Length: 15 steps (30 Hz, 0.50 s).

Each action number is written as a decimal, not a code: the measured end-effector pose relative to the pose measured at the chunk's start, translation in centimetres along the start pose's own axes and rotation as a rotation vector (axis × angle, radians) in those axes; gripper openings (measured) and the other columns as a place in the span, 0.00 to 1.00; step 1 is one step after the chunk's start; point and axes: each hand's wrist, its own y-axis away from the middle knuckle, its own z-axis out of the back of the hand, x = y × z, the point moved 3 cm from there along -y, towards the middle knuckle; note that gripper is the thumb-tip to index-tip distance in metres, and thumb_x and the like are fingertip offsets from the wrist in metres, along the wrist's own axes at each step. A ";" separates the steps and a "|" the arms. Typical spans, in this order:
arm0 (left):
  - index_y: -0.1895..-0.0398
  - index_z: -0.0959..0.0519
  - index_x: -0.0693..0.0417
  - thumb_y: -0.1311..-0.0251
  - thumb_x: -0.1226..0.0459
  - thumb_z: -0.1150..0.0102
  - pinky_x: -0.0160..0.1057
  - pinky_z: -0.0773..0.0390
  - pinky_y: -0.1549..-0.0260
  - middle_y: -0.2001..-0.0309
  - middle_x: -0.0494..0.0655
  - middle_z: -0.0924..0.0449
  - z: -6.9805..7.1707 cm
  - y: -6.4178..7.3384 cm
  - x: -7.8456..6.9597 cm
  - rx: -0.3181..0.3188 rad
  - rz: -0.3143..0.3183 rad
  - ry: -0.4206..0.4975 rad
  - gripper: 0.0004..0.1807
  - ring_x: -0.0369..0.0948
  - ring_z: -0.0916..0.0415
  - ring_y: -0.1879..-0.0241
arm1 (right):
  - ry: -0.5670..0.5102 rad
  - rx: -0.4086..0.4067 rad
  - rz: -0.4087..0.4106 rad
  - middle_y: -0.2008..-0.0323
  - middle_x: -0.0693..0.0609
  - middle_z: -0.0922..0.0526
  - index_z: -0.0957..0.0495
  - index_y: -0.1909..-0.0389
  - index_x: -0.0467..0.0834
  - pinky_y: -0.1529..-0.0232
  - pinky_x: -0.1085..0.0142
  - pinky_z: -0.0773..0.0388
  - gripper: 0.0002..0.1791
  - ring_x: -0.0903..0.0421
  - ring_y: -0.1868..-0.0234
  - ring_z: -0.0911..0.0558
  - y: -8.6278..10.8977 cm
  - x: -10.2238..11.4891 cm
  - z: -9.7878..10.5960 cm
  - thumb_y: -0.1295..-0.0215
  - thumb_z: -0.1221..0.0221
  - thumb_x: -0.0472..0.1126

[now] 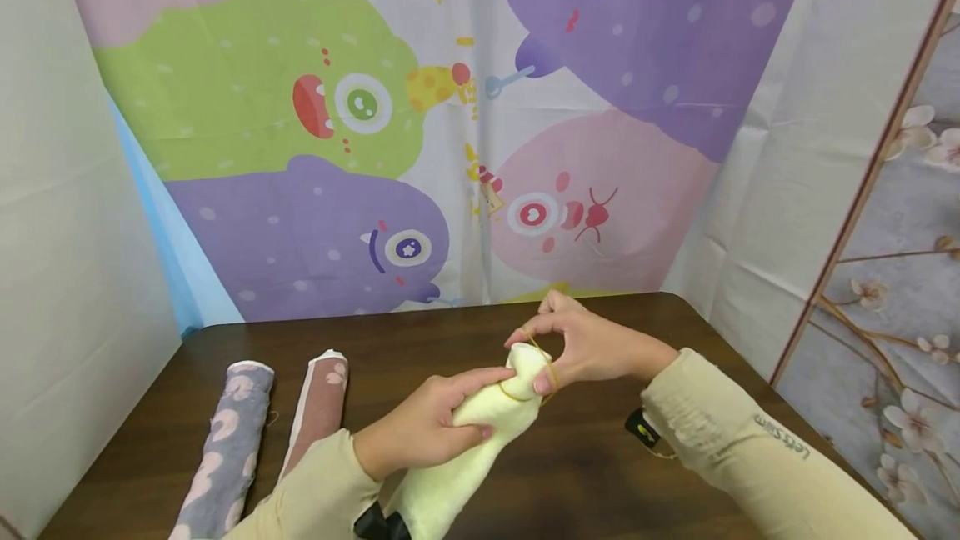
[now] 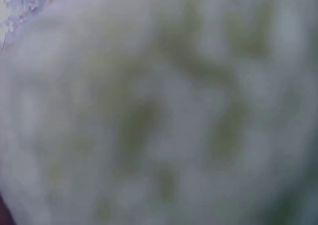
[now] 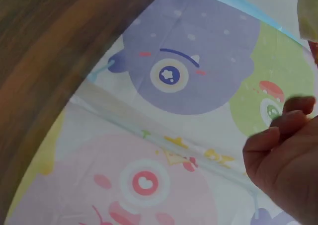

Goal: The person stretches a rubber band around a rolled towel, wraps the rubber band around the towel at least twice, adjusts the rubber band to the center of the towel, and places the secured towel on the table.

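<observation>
A pale yellow rolled towel (image 1: 468,473) slants up from the table's front edge in the head view. My left hand (image 1: 435,419) grips it below its upper end, thumb and fingers on either side. A thin yellowish rubber band (image 1: 513,394) circles the roll near that end. Between thumb and forefinger, my right hand (image 1: 581,344) pinches a stretched part of the band at the towel's tip. In the right wrist view the right hand (image 3: 288,160) shows curled fingers, with the band out of sight. Blurred towel cloth (image 2: 164,111) fills the left wrist view.
Left on the dark wooden table (image 1: 600,473) lie a grey rolled towel (image 1: 225,448) with pink shapes and a brownish-pink rolled towel (image 1: 322,398). A cartoon-print curtain (image 1: 465,140) hangs behind the table. Pale cloth walls (image 1: 757,190) flank both sides.
</observation>
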 end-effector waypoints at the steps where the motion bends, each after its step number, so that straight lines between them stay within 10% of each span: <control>1: 0.42 0.31 0.70 0.52 0.78 0.41 0.32 0.22 0.71 0.58 0.60 0.19 0.0 -0.1 0.0 0.001 -0.006 -0.009 0.29 0.32 0.26 0.69 | 0.002 0.016 0.008 0.64 0.49 0.33 0.16 0.54 0.44 0.62 0.60 0.34 0.44 0.49 0.58 0.36 0.0 0.1 0.1 0.62 0.35 0.75; 9: 0.44 0.30 0.69 0.54 0.79 0.41 0.28 0.24 0.72 0.62 0.58 0.18 -0.3 -0.1 0.0 0.000 -0.077 -0.080 0.29 0.31 0.28 0.72 | 0.356 0.099 0.020 0.72 0.55 0.37 0.17 0.48 0.47 0.74 0.67 0.37 0.38 0.58 0.70 0.38 -0.4 1.3 1.0 0.64 0.28 0.61; 15: 0.37 0.37 0.74 0.53 0.77 0.41 0.27 0.24 0.69 0.53 0.63 0.20 -0.3 -0.4 -0.5 0.026 -0.107 -0.164 0.35 0.33 0.26 0.70 | 0.365 0.163 0.043 0.72 0.54 0.34 0.18 0.49 0.42 0.74 0.68 0.37 0.39 0.58 0.70 0.38 -0.7 1.8 1.3 0.65 0.27 0.59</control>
